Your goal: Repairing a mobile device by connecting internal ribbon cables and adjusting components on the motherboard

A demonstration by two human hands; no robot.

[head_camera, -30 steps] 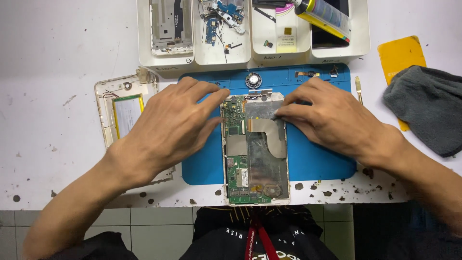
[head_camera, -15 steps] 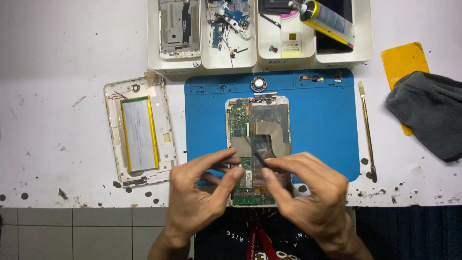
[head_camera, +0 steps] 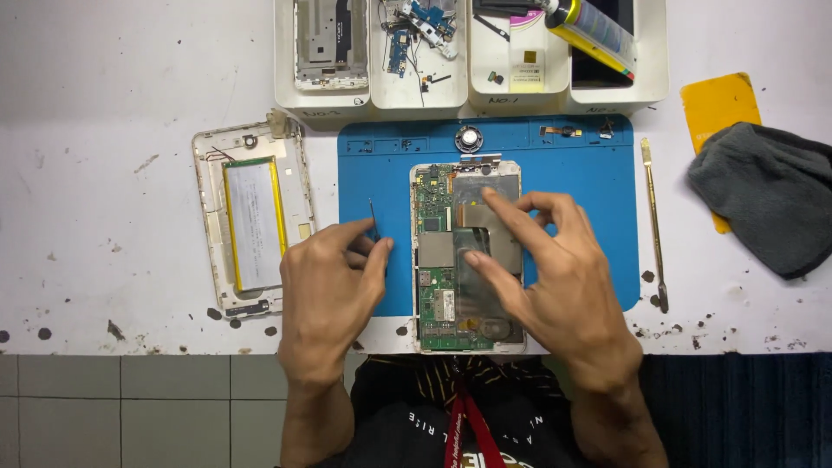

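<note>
- Head view: white worktable (head_camera: 113, 87), blue repair mat (head_camera: 589, 173) on it, opened tablet (head_camera: 468, 260) lying circuit-board up on the mat's middle.
- Changed since half a second ago: both hands sat together low on the tablet; now the left hand (head_camera: 325, 286) is off to the mat's left, fingers pinched together on thin tweezers (head_camera: 373, 217).
- Right hand (head_camera: 555, 277) remains on the board, fingers spread apart, fingertips pressing grey shielding film (head_camera: 485, 260); grips nothing.
- Judgement: part-picking pause, board work ongoing.
- Back cover with battery (head_camera: 251, 225) left of mat.
- White parts trays (head_camera: 468, 95) at top; yellow-blue tube (head_camera: 589, 26), white-pink label card (head_camera: 524, 52) inside.
- Grey cloth (head_camera: 771, 199) over yellow card (head_camera: 715, 100), right.
- Metal spudger (head_camera: 654, 225) beside mat.
</note>
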